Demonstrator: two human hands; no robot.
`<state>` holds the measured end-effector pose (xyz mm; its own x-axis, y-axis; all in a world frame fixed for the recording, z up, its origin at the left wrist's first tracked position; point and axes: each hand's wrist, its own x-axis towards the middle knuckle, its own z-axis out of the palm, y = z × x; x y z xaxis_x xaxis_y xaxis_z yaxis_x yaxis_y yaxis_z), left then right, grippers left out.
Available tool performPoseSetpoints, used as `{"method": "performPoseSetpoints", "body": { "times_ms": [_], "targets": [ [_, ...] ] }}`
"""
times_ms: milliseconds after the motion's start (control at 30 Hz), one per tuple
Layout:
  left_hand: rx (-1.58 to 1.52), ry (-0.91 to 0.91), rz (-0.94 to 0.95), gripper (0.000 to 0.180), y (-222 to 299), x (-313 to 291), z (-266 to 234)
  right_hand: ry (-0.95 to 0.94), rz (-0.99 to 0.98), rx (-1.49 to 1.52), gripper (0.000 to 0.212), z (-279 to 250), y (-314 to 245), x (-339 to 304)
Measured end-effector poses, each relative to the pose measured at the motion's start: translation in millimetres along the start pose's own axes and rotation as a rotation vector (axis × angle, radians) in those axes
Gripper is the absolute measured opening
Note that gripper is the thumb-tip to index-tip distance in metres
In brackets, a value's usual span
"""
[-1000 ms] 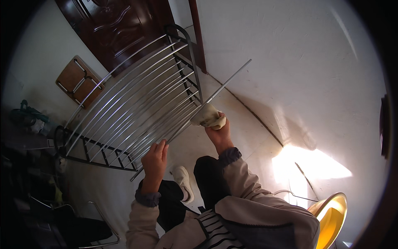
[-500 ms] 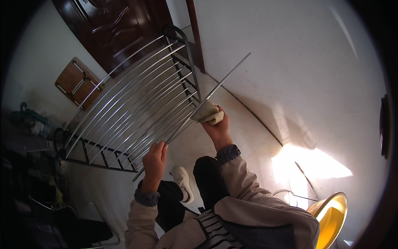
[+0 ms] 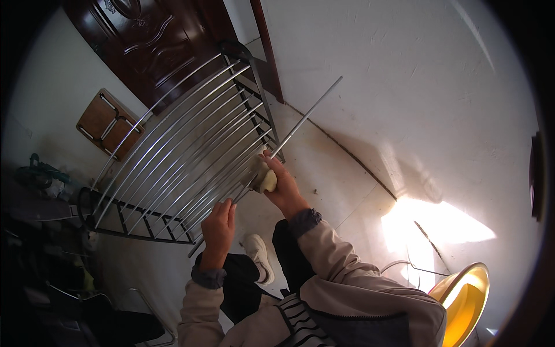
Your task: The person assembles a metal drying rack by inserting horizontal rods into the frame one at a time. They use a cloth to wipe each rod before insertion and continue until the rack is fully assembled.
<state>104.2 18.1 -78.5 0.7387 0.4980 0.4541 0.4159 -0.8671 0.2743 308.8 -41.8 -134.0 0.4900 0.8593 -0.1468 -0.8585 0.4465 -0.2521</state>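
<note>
Presently I log a slender silver metal rod (image 3: 307, 116), its long axis slanting from lower left to upper right across both sets of fingers. The left hand (image 3: 218, 225) pinches it near its lower end; the right hand (image 3: 284, 188), nearer the upper end, curls around a folded cream cloth (image 3: 267, 183) against it. Beyond stands a black-framed rack of silver tubes (image 3: 139, 236); I cannot tell whether rod and rack touch. Further out: dark-red panelled door (image 3: 156, 52), yellow round basin (image 3: 465, 301) at right.

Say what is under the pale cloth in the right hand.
A long metal rod shows on both sides of the pale cloth; the stretch covered by cloth and right hand cannot be seen.
</note>
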Motion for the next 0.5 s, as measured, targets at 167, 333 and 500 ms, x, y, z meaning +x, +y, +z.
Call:
{"method": "performPoseSetpoints", "body": {
  "times_ms": [167,333,500],
  "targets": [
    [0.027,0.024,-0.002,0.016,-2,1,5,0.027,0.130,0.053,0.034,-6,20,2],
    [0.039,-0.001,-0.020,0.017,-2,-1,8,0.133,0.077,0.211,0.041,-22,16,10],
    [-0.019,0.014,-0.024,0.018,-5,0,8,-0.080,-0.083,0.367,0.038,-23,-15,2]
  ]
}}
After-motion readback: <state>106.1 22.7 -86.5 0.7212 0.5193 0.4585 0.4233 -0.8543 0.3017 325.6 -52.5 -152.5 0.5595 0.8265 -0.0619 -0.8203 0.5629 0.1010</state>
